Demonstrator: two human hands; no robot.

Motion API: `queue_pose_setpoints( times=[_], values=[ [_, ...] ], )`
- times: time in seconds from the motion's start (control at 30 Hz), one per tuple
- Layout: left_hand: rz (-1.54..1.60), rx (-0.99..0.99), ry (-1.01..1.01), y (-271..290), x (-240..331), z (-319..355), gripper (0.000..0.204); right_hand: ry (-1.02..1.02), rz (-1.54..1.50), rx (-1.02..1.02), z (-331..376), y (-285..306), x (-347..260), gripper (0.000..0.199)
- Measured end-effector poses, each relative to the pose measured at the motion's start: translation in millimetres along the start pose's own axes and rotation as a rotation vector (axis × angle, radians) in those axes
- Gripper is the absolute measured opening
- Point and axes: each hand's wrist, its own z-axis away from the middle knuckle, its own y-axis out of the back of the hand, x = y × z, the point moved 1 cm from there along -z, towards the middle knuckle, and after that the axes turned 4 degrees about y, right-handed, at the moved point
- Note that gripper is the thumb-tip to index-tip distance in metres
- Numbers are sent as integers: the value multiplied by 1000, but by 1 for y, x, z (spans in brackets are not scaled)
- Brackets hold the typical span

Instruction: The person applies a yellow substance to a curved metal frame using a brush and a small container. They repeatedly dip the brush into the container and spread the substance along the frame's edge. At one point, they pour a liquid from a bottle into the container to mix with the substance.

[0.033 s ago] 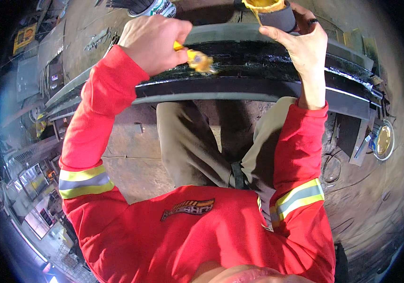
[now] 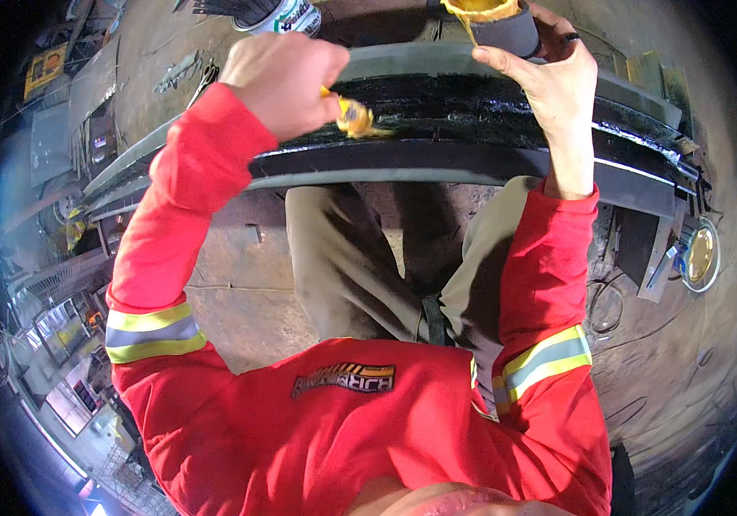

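Small, messy-tipped yellow brush-like tool [image 2: 356, 118], pinched in fingers of left hand [image 2: 281, 82]. Hangs over long, shiny black beam [image 2: 454, 105]. Round, dark-grey cup with gooey yellow rim [image 2: 510, 37], clamped in fingers of right hand [image 2: 559, 82].

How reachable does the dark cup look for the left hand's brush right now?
Probably yes: nothing visible blocks the gap between the yellow-handled brush in the left hand and the dark cup, which the right hand holds with its yellow-smeared mouth uncovered.
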Motion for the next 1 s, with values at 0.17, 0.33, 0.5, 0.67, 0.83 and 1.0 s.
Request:
queue_pose_setpoints(
  times=[0.17, 0.33, 0.5, 0.67, 0.83, 1.0],
  values=[
    [-5, -64, 62, -8, 46, -31, 25, -23, 49, 3, -4, 4, -7, 67],
    [184, -1, 135, -13, 31, -43, 26, -33, -67, 34, -3, 8, 0, 68],
    [-20, -120, 73, -30, 16, -33, 24, -60, -136, 19, -3, 7, 3, 69],
    [-162, -116, 28, -27, 29, -37, 23, -61, -24, 28, -4, 9, -1, 68],
    [102, -13, 7, -20, 55, -57, 23, -56, -108, 21, -3, 10, 2, 67],
    [-49, 13, 2, -35, 51, -43, 19, -78, -215, 27, -5, 11, 4, 67]
  ],
)
